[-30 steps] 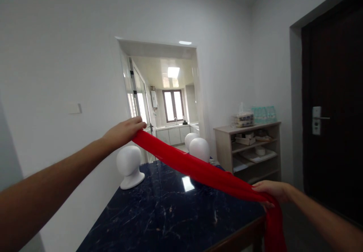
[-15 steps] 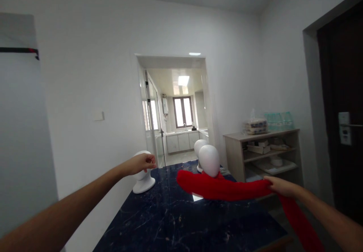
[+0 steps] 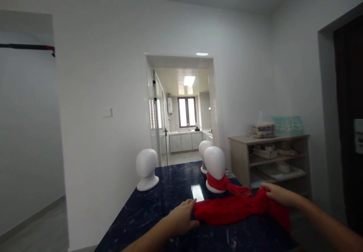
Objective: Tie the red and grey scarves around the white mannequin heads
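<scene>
A long red scarf (image 3: 227, 209) wraps the neck of the nearer white mannequin head (image 3: 214, 162) on the right, and its loose length lies toward me across the table. My right hand (image 3: 279, 194) pinches this length near the table's right edge, where more of it hangs down. My left hand (image 3: 184, 218) is at the scarf's left end, thumb and fingers apart; whether it touches the cloth is hard to tell. Another white mannequin head (image 3: 146, 165) stands bare at the left. Partly hidden behind the scarfed one is a further mannequin head (image 3: 203, 150).
The dark blue marbled table (image 3: 170, 191) reaches toward a doorway into a kitchen. At the right stands a wooden shelf unit (image 3: 238, 157) with wrapped bottles (image 3: 287, 125) and a bagged stack (image 3: 263, 129) on top. A dark door (image 3: 348, 93) is at far right.
My left hand has moved from beside the left mannequin head down and right to the scarf's end. The scarf has dropped lower, uncovering the right head's base. The view has shifted slightly left.
</scene>
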Demonstrator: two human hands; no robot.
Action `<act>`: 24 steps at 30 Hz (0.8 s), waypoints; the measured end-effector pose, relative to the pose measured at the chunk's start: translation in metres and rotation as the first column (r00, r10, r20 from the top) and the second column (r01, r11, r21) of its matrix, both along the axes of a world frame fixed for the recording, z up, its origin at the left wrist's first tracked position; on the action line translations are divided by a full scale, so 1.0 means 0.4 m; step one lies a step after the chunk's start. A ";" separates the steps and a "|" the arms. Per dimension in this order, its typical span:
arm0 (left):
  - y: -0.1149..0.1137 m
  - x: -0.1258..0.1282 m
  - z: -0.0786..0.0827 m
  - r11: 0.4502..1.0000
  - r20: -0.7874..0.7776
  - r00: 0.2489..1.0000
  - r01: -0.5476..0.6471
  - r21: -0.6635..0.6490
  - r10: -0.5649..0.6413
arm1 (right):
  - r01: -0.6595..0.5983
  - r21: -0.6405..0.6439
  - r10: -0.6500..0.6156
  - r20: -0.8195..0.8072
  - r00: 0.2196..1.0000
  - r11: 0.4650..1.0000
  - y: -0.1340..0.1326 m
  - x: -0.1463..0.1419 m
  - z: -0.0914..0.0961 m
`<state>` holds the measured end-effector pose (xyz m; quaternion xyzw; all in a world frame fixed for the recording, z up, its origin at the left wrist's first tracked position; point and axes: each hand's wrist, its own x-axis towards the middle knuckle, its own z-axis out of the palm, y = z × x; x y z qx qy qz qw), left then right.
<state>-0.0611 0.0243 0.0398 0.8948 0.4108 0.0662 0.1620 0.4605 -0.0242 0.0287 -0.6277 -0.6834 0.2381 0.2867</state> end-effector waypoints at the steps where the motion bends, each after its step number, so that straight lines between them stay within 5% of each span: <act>1: 0.015 0.038 -0.034 1.000 0.047 0.999 -0.013 -0.008 0.013 | 0.005 0.010 -0.005 0.001 1.000 1.000 -0.009 0.004 0.007; 4: 0.058 0.115 -0.102 0.993 0.207 0.972 -0.113 -0.023 0.115 | 0.024 0.079 -0.024 -0.007 1.000 0.997 -0.034 0.030 0.013; 8: 0.100 0.116 -0.130 0.974 0.407 0.885 -0.211 -0.081 0.225 | 0.098 0.207 -0.102 0.009 0.995 0.973 -0.058 0.083 0.017; 13: 0.142 0.012 -0.110 0.919 0.658 0.645 -0.226 -0.322 0.389 | 0.205 0.291 -0.211 -0.010 0.977 0.935 -0.077 0.103 0.034; 17: 0.138 -0.098 -0.073 0.885 0.774 0.433 -0.170 -0.433 0.462 | 0.237 0.278 -0.241 -0.021 0.970 0.931 -0.073 0.051 0.041; 24: 0.072 -0.287 -0.021 0.838 0.798 0.257 -0.144 -0.526 0.545 | 0.113 0.130 -0.125 0.089 0.988 0.985 -0.048 -0.083 0.031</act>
